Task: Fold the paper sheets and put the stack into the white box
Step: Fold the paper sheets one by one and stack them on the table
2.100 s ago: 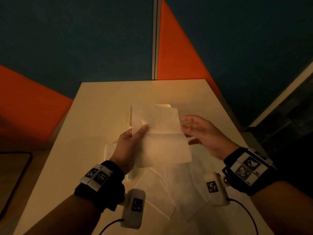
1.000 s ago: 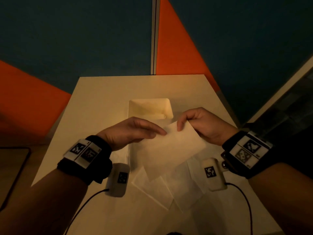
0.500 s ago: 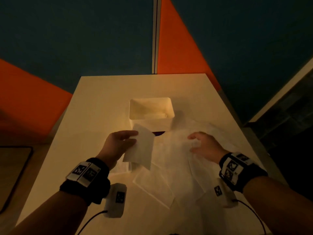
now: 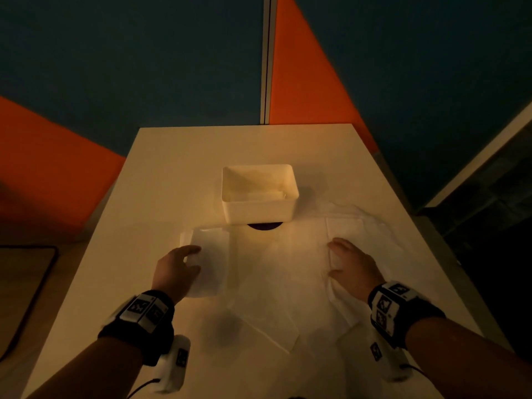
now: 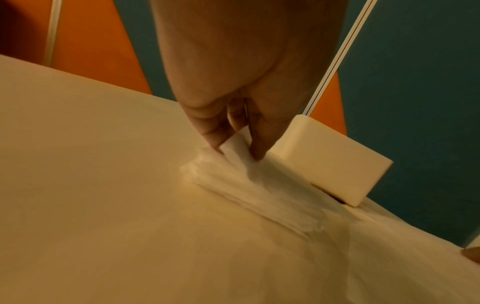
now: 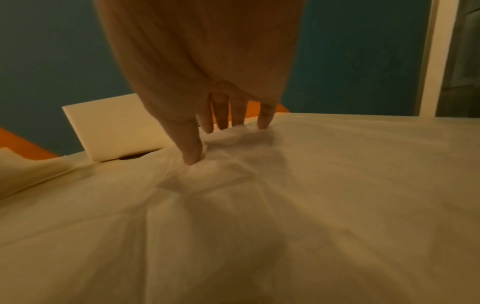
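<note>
The white box point(image 4: 259, 194) point(image 5: 330, 164) point(image 6: 114, 127) stands open at the table's middle, with paper lying inside. Just in front and to its left lies a stack of folded sheets point(image 4: 210, 249) point(image 5: 233, 179). My left hand point(image 4: 193, 257) point(image 5: 239, 152) is down on this stack. Its thumb and a finger pinch the edge of the top folded sheet point(image 5: 235, 142). Unfolded loose sheets point(image 4: 273, 283) point(image 6: 285, 205) overlap across the near table. My right hand point(image 4: 331, 258) point(image 6: 226, 142) rests on them at the right, fingers straight and spread, tips pressing the paper.
The pale table point(image 4: 161, 174) is narrow, with edges close on both sides. A dark round thing point(image 4: 264, 226) shows under the box's front edge. Orange and blue wall panels stand behind. A dark mat point(image 4: 28, 283) lies low at the left.
The sheet was folded in the air in both hands. My left hand then carried it down onto the stack. My right hand let go and dropped onto the loose sheets at the right.
</note>
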